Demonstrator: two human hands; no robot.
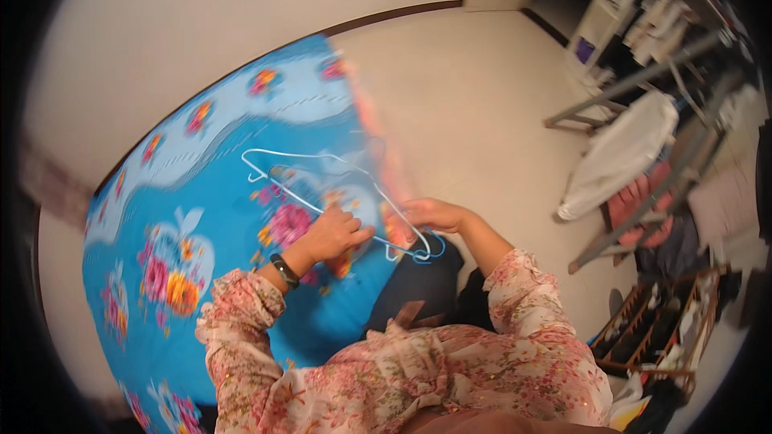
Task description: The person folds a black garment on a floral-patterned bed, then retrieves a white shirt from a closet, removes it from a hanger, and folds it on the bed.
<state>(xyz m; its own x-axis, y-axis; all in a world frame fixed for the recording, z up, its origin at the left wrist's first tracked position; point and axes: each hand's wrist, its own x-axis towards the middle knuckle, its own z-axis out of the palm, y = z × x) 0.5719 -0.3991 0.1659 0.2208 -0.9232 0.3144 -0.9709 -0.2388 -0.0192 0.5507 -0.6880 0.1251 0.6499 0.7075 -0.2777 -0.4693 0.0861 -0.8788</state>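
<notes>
My left hand [335, 234], with a dark band on its wrist, is closed on the bottom bar of a white clothes hanger [325, 155]. A blue clothes hanger [435, 240] overlaps the white one, its outline blurred. At the right end of the hangers is my right hand [431, 216], its fingers against the hanger's side; its exact hold is partly hidden and blurred. Both hands are above a bed with a blue floral sheet [241, 193], close to the bed's pink edge [380, 144].
A folding metal frame [639, 211] and a white ironing board or padded panel [621, 154] stand at the right. Below them is a wooden shoe rack [639, 325]. Clothes [660, 24] hang at the upper right. A wall [211, 24] runs behind the bed, beside the tiled floor [470, 96].
</notes>
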